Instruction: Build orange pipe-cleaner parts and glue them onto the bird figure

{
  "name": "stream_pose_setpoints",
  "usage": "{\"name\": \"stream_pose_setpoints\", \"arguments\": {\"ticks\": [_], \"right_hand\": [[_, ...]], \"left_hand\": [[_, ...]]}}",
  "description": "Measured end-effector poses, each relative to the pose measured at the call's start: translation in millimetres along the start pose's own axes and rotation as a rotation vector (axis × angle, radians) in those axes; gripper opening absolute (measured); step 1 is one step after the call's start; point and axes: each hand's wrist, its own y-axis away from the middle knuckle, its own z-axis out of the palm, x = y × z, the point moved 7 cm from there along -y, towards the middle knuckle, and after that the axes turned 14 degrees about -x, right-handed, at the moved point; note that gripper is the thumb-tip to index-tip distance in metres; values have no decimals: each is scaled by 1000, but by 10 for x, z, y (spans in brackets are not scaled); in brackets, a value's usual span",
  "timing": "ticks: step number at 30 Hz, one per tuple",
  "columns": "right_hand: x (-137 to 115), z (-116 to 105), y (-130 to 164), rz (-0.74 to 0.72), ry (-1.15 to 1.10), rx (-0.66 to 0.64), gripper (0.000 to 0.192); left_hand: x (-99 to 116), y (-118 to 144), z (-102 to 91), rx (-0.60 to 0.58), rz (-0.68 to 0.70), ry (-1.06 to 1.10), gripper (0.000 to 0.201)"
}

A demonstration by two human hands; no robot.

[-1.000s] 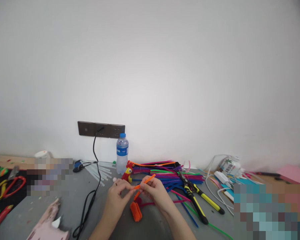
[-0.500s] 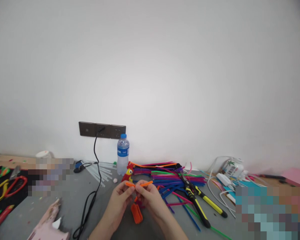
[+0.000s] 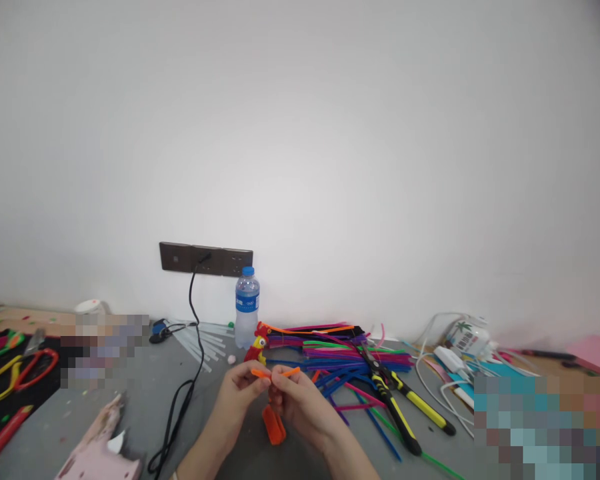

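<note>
My left hand pinches an orange pipe cleaner between thumb and fingertips. On the same strip, close beside it, my right hand has its thumb and fingers closed. Short orange ends stick out past the fingertips; the middle is hidden by them. Just below the hands is a folded orange bundle of pipe cleaners; whether it joins the held strip I cannot tell. Behind my fingers stands a small red and yellow bird figure with a round eye.
A water bottle stands near the wall socket, whose black cable trails down left. Colourful pipe cleaners and yellow-black pliers lie right. Scissors, a pink glue gun and glue sticks are left.
Both hands stay together and have shifted only slightly. The ends of the orange pipe cleaner sit a little lower, and less of the right end shows.
</note>
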Motion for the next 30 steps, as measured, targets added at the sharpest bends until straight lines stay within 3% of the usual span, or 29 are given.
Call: {"name": "stream_pose_setpoints", "arguments": {"ticks": [10,23,30], "right_hand": [[-2,23,-10,-22,43,-35,34],[15,-8,-49,-49,32,27,37],[0,17,-31,-35,58,31,38]], "left_hand": [[130,-6,-30,19,59,-147,25],[-13,-25,-138,82,29,-57,21],[60,-7,-106,75,27,-133,19]]}}
